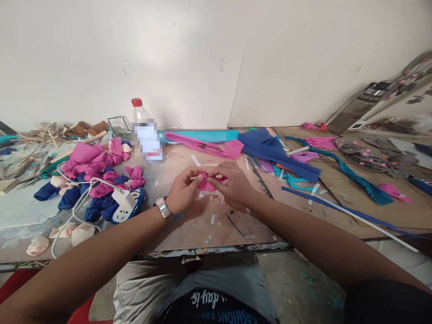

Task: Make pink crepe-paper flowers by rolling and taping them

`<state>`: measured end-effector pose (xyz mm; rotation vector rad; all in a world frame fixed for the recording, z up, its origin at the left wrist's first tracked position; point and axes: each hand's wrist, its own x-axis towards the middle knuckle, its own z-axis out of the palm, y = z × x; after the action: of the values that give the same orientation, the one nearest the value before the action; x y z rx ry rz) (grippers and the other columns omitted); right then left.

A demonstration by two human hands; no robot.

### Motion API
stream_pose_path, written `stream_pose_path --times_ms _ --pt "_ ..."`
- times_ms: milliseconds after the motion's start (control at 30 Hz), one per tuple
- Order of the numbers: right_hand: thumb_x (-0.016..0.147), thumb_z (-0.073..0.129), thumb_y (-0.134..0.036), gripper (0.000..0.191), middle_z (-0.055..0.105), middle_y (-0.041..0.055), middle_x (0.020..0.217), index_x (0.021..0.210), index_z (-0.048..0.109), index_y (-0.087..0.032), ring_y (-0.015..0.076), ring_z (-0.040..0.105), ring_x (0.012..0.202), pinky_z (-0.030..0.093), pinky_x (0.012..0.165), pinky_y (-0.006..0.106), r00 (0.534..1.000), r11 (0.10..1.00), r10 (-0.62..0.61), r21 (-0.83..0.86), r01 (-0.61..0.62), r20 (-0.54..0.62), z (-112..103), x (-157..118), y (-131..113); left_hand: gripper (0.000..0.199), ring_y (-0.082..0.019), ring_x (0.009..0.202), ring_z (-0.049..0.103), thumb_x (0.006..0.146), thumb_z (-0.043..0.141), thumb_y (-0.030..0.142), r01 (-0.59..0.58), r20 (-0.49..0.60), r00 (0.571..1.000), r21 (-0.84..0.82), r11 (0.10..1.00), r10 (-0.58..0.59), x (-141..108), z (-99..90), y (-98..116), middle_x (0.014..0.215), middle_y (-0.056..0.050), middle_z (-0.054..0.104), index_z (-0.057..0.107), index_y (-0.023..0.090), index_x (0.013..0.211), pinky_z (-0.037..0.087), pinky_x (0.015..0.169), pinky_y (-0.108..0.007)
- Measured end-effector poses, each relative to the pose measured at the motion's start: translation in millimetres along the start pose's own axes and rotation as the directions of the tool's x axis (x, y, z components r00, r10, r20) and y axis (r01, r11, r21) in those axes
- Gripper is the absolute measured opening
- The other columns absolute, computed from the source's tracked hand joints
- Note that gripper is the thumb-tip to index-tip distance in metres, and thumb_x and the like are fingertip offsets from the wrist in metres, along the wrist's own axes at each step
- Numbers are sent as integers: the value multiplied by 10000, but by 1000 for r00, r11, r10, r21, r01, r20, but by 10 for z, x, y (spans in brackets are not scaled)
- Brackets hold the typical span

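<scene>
A small piece of gathered pink fabric point(207, 183) is pinched between my two hands above the worktable. My left hand point(185, 188), with a metal watch on its wrist, grips the left side of it, thumb on top. My right hand point(233, 181) holds its right side between thumb and fingers. Both hands' fingertips nearly meet at the fabric's upper edge. Behind them on the table point(189, 229) lies a long pink strip point(209, 147) with small scissors point(208, 147) on it. The far-side fingers are partly hidden.
Pink and blue fabric rolls point(91, 162) crowd the left, beside a power strip point(130, 211) with a white cable. A red-capped bottle point(138, 108) stands behind. Dark blue fabric point(276, 153), a teal strip point(351, 173) and a white stick point(364, 218) lie right.
</scene>
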<state>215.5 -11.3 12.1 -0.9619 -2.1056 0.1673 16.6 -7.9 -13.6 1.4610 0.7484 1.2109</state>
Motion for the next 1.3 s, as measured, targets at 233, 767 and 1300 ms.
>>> stream_pose_path --times_ms 233,767,1300 --pt "973 665 -423 247 727 13 800 830 693 -224 197 633 821 384 857 375 1000 1000 7 1 -7 -9 7 2 7 376 -199 977 676 914 692 489 11 36 999 11 1000 -11 -11 10 15 1105 -90 741 695 173 1118 526 903 -333" --pt "974 649 -408 202 740 29 858 882 685 -231 218 649 871 412 883 402 1000 1000 11 -1 -11 -19 -11 -3 2 399 -155 859 651 879 737 508 51 9 999 -78 996 -51 -11 25 16 979 -57 729 644 186 1096 507 794 -278" --pt "965 656 -425 237 722 19 808 838 665 -224 207 637 825 396 859 391 999 1000 26 7 -26 -19 12 -8 6 327 -220 1029 666 893 729 440 -18 17 1000 113 993 16 -27 8 48 1143 -100 722 709 177 1086 528 916 -346"
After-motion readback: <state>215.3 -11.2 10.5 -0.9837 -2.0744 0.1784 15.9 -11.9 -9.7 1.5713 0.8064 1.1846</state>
